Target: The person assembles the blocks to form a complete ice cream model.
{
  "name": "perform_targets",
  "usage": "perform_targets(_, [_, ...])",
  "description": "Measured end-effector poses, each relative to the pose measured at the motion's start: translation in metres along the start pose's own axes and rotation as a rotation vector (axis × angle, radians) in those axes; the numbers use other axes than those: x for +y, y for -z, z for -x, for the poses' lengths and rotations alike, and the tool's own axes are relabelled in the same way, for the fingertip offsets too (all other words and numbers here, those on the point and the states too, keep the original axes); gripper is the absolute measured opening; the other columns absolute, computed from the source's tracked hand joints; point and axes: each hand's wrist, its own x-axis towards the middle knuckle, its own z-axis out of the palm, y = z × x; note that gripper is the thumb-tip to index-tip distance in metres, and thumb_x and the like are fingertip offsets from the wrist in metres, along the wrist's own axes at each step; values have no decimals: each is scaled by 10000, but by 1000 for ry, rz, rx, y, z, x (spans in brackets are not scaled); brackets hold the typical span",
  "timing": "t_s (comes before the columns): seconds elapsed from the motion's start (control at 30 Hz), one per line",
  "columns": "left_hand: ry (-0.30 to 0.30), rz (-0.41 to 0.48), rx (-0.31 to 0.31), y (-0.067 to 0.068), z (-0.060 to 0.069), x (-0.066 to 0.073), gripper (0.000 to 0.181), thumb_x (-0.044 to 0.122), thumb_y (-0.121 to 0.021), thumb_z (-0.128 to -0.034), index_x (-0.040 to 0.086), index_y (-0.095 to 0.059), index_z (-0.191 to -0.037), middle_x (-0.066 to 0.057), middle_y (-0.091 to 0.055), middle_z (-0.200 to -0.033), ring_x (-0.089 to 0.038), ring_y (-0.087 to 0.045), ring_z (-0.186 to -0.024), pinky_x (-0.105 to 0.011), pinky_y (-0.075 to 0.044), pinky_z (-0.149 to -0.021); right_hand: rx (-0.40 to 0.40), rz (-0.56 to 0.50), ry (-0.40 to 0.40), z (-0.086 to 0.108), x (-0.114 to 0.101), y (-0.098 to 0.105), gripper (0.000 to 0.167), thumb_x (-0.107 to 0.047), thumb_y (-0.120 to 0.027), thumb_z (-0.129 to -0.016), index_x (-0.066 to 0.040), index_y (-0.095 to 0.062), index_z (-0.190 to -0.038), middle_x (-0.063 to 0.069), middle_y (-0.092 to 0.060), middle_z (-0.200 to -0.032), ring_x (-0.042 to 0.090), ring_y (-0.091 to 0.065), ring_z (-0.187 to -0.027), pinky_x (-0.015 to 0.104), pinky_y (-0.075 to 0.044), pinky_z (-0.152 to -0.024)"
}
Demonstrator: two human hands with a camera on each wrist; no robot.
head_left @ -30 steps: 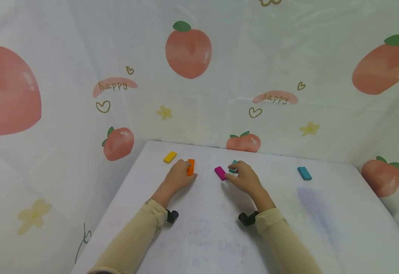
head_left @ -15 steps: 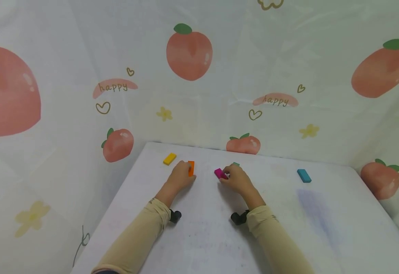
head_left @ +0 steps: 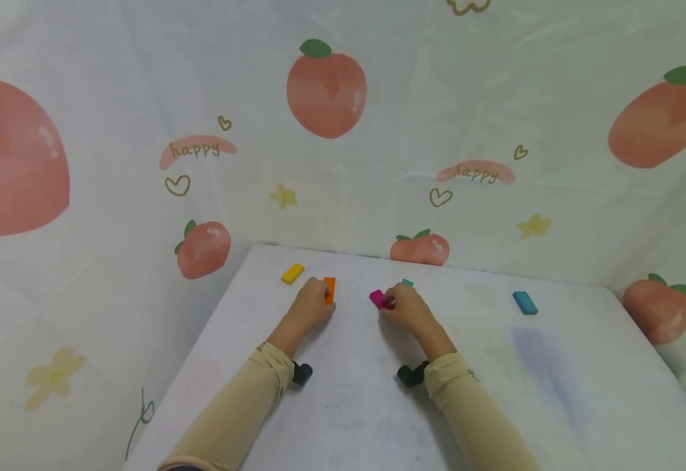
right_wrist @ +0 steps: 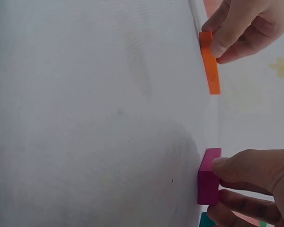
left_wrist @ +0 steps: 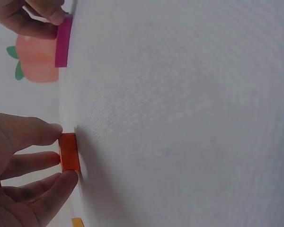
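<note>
In the head view, my left hand (head_left: pixel 310 306) pinches an orange rectangular block (head_left: pixel 331 286) lying on the white table. The left wrist view has the thumb and fingers on opposite sides of this orange block (left_wrist: pixel 69 152). My right hand (head_left: pixel 407 310) holds a magenta block (head_left: pixel 377 298) between thumb and fingers, a short way to the right. Up close in the right wrist view, the thumb lies on the magenta block's (right_wrist: pixel 208 187) near face. A teal block (head_left: pixel 408 282) sits just behind the right hand, which partly hides it.
A yellow block (head_left: pixel 292 273) lies at the back left of the table (head_left: pixel 354 405), left of the orange one. Farther right is a blue block (head_left: pixel 525 303). Behind and at the sides hangs a white cloth (head_left: pixel 372 176) printed with peaches.
My right hand has moved left and its fingers have closed on the magenta block. My left hand has drawn its fingers together on the orange block, which stays about where it was.
</note>
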Motion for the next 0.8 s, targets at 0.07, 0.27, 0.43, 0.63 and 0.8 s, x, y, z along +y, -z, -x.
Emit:
perform_targets(0.07, [6, 9, -5, 1, 2, 1, 206, 100, -760, -949, -66, -726, -1066, -137, -621, -998, -249, -567, -904, -386, -552, -866, -1, -2, 1, 1, -1, 1, 187, -89, -787, -919, 6, -780, -1079, 133, -723, -1097, 257, -668, -1009, 457, -597, -949])
perform_targets(0.27, [24, 33, -34, -1, 8, 3, 273, 122, -770, -950, -81, -726, -1126, -151, -628, -1057, -263, -598, -941, -413, -573, -918, -4, 3, -4, 2, -2, 2, 218, -98, -782, -934, 7, -778, -1124, 144, -725, -1139, 278, -670, -1064, 473, -590, -988])
perform_targets(0.43, [15, 32, -59, -4, 15, 8, 273, 139, -784, -943, -67, -734, -1115, -125, -621, -1029, -246, -586, -927, -411, -571, -923, -11, 3, -5, 4, -1, 3, 240, -94, -775, -943, 12, -769, -1159, 158, -724, -1167, 296, -671, -1088, 486, -587, -1005])
perform_targets(0.63, [-11, 16, -103, -5, 26, 18, 266, 163, -805, -938, -42, -733, -1092, -94, -599, -977, -223, -557, -894, -389, -564, -899, -11, -2, 9, 4, 0, 3, 238, -80, -770, -941, 17, -768, -1159, 159, -727, -1145, 289, -679, -1059, 479, -598, -971])
perform_targets(0.8, [-44, 12, -144, -7, 38, 28, 259, 164, -820, -929, -29, -727, -1075, -87, -593, -958, -218, -544, -887, -380, -555, -878, -16, 5, 13, 4, 1, 1, 229, -70, -764, -943, 23, -772, -1152, 157, -723, -1126, 274, -675, -1024, 467, -602, -942])
